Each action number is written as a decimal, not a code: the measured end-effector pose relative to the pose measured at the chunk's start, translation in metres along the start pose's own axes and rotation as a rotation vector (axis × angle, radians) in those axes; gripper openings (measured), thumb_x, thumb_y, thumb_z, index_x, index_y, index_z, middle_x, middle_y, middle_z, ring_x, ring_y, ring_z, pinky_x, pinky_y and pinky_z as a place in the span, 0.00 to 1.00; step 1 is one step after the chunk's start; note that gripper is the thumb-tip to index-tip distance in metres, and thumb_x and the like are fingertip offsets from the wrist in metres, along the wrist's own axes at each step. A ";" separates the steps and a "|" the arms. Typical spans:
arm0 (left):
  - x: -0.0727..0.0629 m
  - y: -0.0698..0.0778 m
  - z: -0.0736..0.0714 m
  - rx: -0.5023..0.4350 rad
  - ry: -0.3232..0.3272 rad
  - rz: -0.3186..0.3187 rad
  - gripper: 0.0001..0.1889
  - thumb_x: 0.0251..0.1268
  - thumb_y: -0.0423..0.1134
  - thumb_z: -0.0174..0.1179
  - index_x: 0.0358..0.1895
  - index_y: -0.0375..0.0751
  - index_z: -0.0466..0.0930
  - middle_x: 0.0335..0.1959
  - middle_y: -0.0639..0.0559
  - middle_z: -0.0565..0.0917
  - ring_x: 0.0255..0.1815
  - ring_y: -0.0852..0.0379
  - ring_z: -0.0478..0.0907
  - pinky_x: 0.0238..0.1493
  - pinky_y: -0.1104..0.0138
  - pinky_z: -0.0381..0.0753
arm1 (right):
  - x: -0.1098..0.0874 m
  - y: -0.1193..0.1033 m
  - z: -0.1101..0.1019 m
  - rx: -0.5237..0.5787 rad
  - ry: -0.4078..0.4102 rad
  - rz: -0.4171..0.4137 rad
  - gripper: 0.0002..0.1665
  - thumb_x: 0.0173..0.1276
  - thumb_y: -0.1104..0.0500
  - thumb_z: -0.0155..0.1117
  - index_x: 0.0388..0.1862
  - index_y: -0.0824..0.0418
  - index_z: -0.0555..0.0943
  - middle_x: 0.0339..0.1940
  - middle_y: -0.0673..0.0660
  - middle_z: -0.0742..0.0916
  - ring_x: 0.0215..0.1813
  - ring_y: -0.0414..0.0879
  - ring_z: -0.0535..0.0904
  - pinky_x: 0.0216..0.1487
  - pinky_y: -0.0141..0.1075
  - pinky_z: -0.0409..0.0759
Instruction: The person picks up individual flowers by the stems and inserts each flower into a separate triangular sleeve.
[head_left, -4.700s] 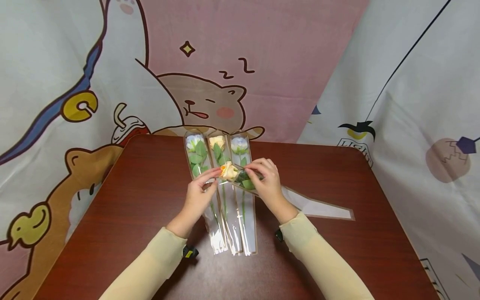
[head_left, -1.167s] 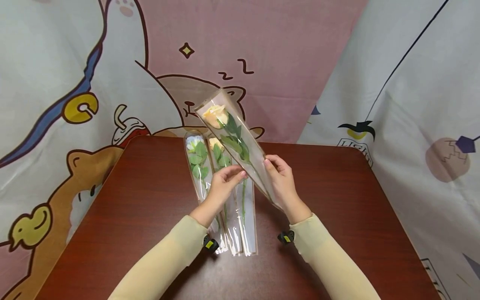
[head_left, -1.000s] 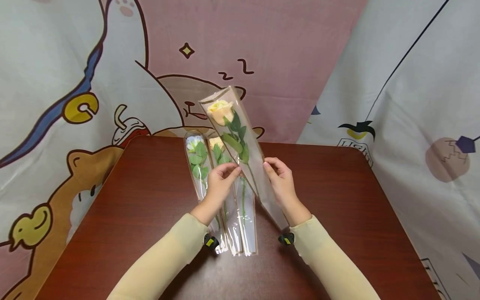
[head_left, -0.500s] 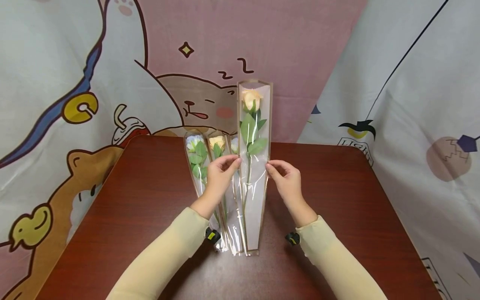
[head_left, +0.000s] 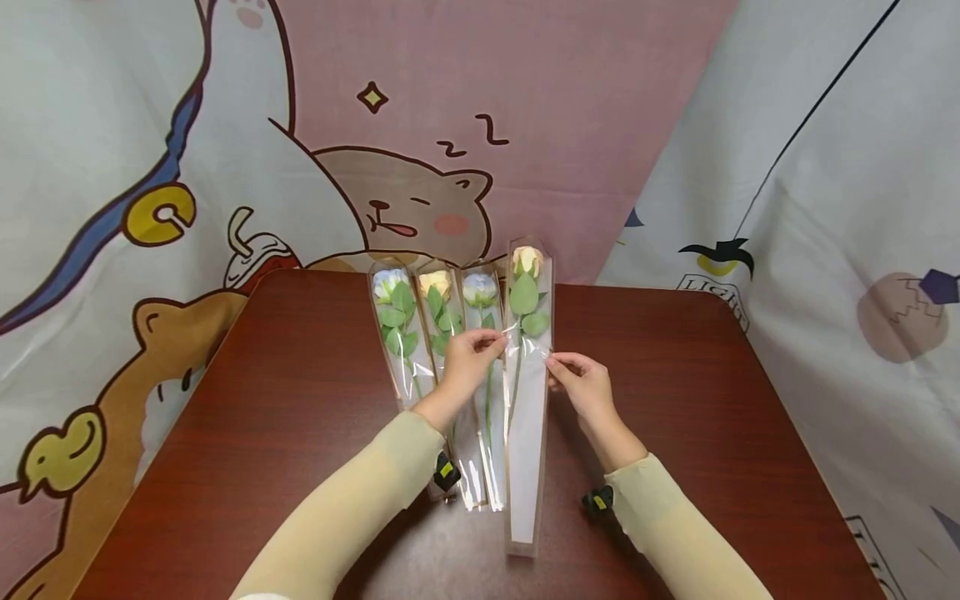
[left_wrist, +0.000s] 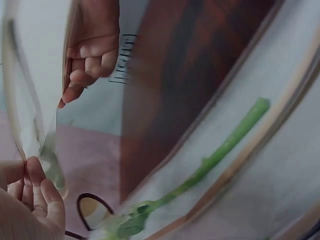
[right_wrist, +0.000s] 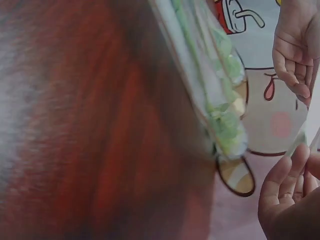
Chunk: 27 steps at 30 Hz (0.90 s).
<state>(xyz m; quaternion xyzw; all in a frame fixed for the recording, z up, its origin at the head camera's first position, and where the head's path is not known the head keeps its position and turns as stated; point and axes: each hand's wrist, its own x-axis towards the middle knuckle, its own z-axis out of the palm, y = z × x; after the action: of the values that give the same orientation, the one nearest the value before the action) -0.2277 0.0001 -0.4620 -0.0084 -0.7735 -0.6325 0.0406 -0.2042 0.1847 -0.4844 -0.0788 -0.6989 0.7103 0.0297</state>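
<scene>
A cream-yellow rose with green leaves lies inside a long clear sleeve with white backing, its wide end pointing away. My left hand pinches the sleeve's left edge between thumb and fingers. On the opposite edge, my right hand pinches it just below the leaves. The left wrist view shows both the left hand and the right hand on the sleeve's edges. To its left lie three more sleeved roses: a blue one, a yellow one and another blue one.
The dark red-brown wooden table has rounded back corners. A cartoon-print cloth hangs behind it and at both sides. My left forearm crosses in front of the lower ends of the leftmost sleeves.
The yellow rose's sleeve, lying slanted at first, was lifted and turned upright by both hands. Since then it has come down and shifted right, beside the row, uncovering the right-hand blue rose.
</scene>
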 end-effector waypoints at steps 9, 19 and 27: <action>0.013 -0.024 0.023 0.093 -0.002 -0.054 0.09 0.61 0.36 0.63 0.39 0.33 0.85 0.34 0.42 0.86 0.32 0.58 0.79 0.30 0.76 0.77 | 0.015 0.023 -0.010 -0.063 0.015 0.110 0.16 0.63 0.64 0.65 0.45 0.75 0.79 0.20 0.46 0.84 0.21 0.38 0.79 0.26 0.31 0.82; 0.020 -0.043 0.033 0.108 0.019 -0.113 0.08 0.61 0.31 0.62 0.38 0.29 0.84 0.31 0.38 0.86 0.26 0.48 0.84 0.24 0.74 0.80 | 0.039 0.040 -0.009 -0.234 0.005 0.181 0.15 0.64 0.62 0.64 0.45 0.72 0.80 0.25 0.52 0.85 0.20 0.38 0.77 0.22 0.28 0.79; 0.022 -0.042 0.034 0.192 0.044 -0.136 0.12 0.52 0.27 0.62 0.41 0.29 0.84 0.33 0.40 0.86 0.28 0.60 0.77 0.29 0.76 0.78 | 0.051 0.037 -0.006 -0.290 0.004 0.233 0.13 0.64 0.62 0.64 0.42 0.71 0.81 0.21 0.52 0.83 0.20 0.38 0.78 0.23 0.30 0.81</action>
<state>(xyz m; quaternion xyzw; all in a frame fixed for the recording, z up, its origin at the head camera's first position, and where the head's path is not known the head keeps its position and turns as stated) -0.2536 0.0238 -0.5083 0.0617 -0.8283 -0.5567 0.0151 -0.2512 0.1977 -0.5246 -0.1641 -0.7800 0.6006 -0.0632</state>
